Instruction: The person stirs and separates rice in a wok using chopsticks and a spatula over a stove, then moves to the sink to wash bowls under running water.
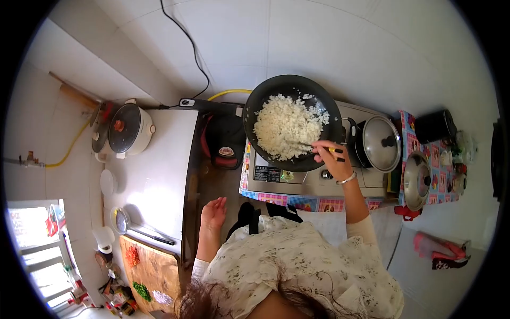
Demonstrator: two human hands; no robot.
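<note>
A dark wok (pixel 336 125) sits on the gas stove (pixel 345 183) with a mound of white rice (pixel 289 125) inside it. My right hand (pixel 330 158) is at the wok's near right rim, its fingers closed around chopsticks (pixel 337 151) with black and gold ends. Their other ends reach into the rice. My left hand (pixel 214 213) hangs between the stove and the white counter, palm up, fingers loosely apart and holding nothing. The wok's long black handle (pixel 215 106) points left, away from both hands.
A lidded pot (pixel 381 143) stands right of the wok, with a loose lid (pixel 417 181) beyond it. On the left are a white electric pot (pixel 139 132), a strainer (pixel 122 220) and a cutting board (pixel 159 263) bearing chopped orange, green and pale pieces.
</note>
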